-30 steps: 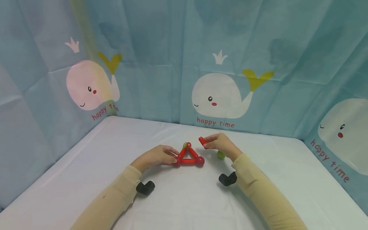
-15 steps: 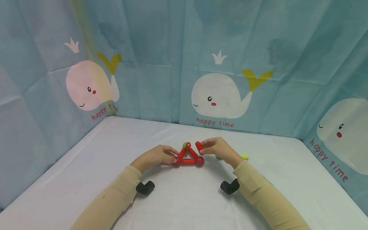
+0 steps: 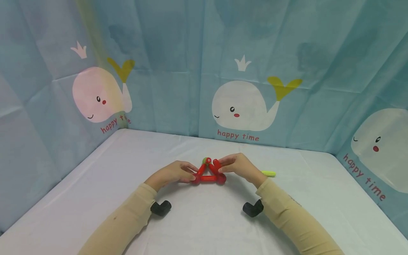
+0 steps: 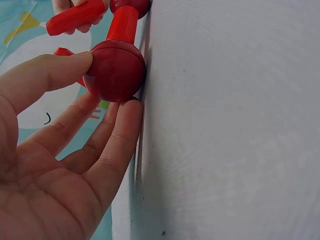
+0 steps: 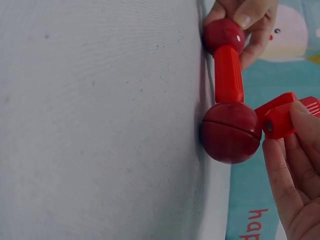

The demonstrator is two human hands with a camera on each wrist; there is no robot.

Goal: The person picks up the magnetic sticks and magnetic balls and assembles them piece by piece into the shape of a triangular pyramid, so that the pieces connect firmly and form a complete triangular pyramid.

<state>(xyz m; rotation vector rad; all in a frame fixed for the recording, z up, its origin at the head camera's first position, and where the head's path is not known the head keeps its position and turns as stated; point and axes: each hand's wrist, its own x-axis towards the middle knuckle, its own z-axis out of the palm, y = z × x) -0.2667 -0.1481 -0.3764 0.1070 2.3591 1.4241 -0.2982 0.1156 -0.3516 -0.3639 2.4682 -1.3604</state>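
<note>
A triangle of red rods (image 3: 208, 178) and balls lies on the white table, with a green ball (image 3: 204, 161) at its far corner and a short red piece standing there. My left hand (image 3: 178, 171) holds the red ball (image 4: 117, 72) at the left corner, thumb on one side and fingertips on the other. Between thumb and fingers, my right hand (image 3: 237, 165) pinches a loose red rod (image 5: 279, 121), tilted. Its dark-tipped end is right by the red ball (image 5: 231, 139) at the right corner; whether they touch I cannot tell.
A yellow-green stick (image 3: 269, 174) lies on the table to the right of my right hand. Black wrist mounts (image 3: 160, 209) sit on both sleeves. A blue curtain (image 3: 178, 102) with whale prints rises behind the white table (image 3: 204, 223).
My right hand has moved left and slightly down with the red rod, bringing it to the triangle's right ball. The left hand stays on its ball.
</note>
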